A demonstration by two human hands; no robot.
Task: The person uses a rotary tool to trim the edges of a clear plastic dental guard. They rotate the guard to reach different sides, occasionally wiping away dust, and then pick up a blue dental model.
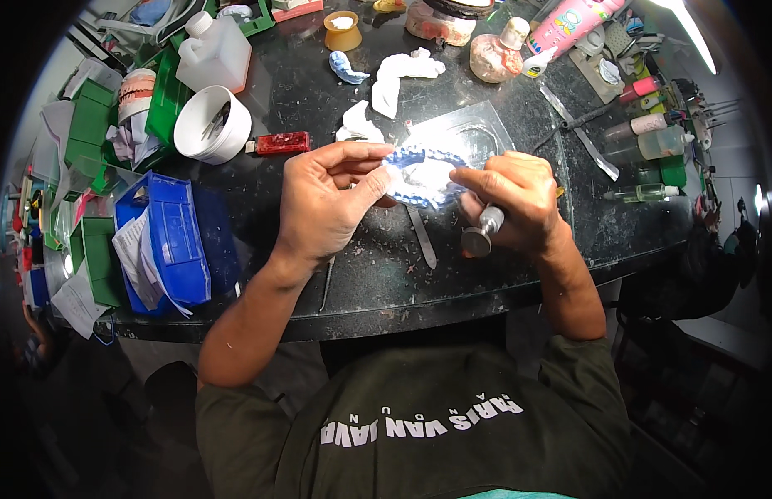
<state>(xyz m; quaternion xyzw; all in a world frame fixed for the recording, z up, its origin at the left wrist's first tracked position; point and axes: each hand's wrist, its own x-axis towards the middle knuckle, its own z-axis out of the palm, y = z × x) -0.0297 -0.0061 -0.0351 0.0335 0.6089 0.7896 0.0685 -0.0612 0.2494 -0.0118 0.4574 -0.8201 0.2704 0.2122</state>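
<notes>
One blue-and-white piece (pixel 426 175) is being held above the middle of the bench (pixel 361 287), and we are judging it light, stiff, perhaps brittle, best held by its rim, which our left hand (pixel 330 198) is pinching while our right hand (pixel 516 204) is gripping a metal tool (pixel 485 230).

one left hand (pixel 323 200) holds one blue-and-white piece (pixel 426 176), one right hand (pixel 516 200) one metal tool (pixel 490 219); left of the grip are one red lighter (pixel 283 143), one white tub (pixel 189 126), one plastic jug (pixel 213 58); beyond it, one yellow pot (pixel 342 38); beyond right, one pink bottle (pixel 571 27).
</notes>
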